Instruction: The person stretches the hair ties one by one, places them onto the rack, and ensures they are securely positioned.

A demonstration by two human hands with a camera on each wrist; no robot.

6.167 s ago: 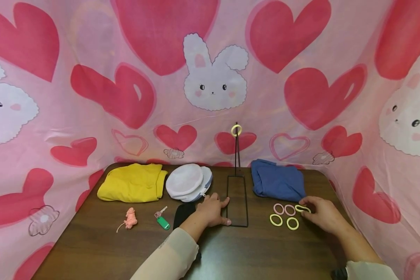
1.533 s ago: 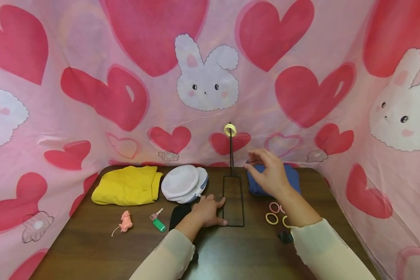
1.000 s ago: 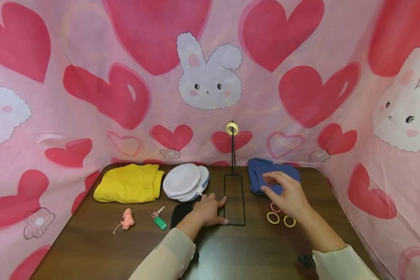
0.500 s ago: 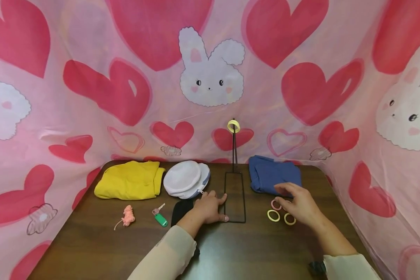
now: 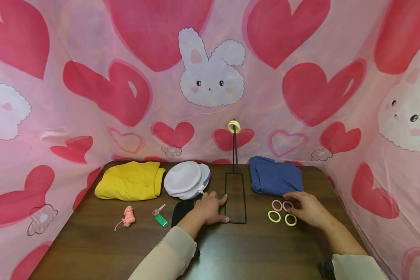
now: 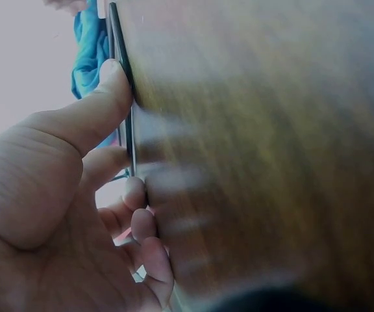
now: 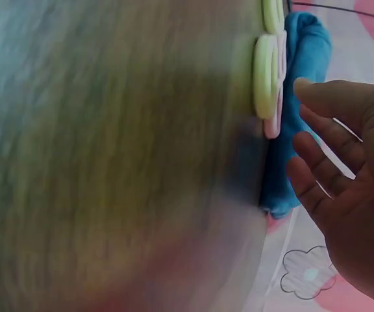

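Observation:
My left hand (image 5: 210, 209) presses on the table at the left side of the black wire stand (image 5: 245, 202). In the left wrist view, my thumb (image 6: 114, 81) lies on the stand's base wire. Yellow rings (image 5: 234, 126) hang at the top of the upright. My right hand (image 5: 309, 209) hovers beside the loose rings, thumb and fingers apart and holding nothing. Its fingertips overlap the right pink ring (image 5: 287, 205). Nearby lie another pink ring (image 5: 277, 205) and two yellow rings, one on the left (image 5: 274, 216) and one on the right (image 5: 290, 220).
A folded blue cloth (image 5: 276, 177) lies behind the loose rings. To the left are a yellow cloth (image 5: 129, 181), a white round zip pouch (image 5: 185, 179), a key with green tag (image 5: 161, 220), a coral cord bundle (image 5: 128, 216) and a black item (image 5: 180, 210) partly under my left arm.
A yellow ring my right hand pinched on the table earlier now hangs on the stand beside another. That hand has since come back down rightward to the loose rings. My left hand stays put.

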